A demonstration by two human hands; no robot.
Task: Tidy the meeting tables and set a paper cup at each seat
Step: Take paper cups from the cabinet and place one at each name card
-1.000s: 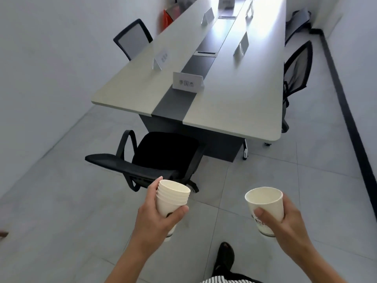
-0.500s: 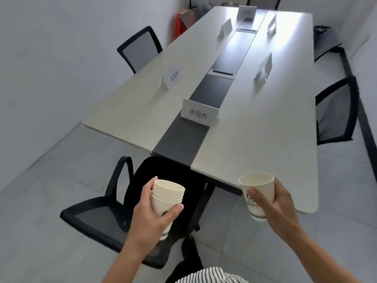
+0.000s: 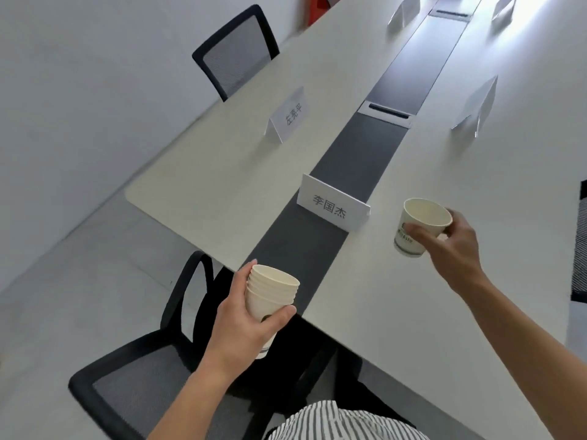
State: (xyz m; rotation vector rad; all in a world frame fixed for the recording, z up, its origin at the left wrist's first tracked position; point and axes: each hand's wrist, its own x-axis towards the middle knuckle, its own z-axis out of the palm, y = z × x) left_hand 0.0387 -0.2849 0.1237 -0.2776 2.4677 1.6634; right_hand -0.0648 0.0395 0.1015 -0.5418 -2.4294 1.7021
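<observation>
My left hand (image 3: 244,319) grips a stack of several cream paper cups (image 3: 270,296) near the table's near end, above the dark centre strip. My right hand (image 3: 454,242) is stretched out over the long pale meeting table (image 3: 222,185) and holds a single paper cup (image 3: 419,227), upright, just right of the nearest white name card (image 3: 332,208). Whether that cup touches the tabletop I cannot tell.
A black mesh chair (image 3: 136,385) stands at the table's near end, under my left arm. Another black chair (image 3: 235,49) is tucked in on the left side. More name cards (image 3: 290,114) (image 3: 479,106) stand further along. A cable hatch (image 3: 386,112) sits in the centre strip.
I have walked up to the table end. My right hand has reached forward with the single cup from in front of my body to over the tabletop by the nearest name card.
</observation>
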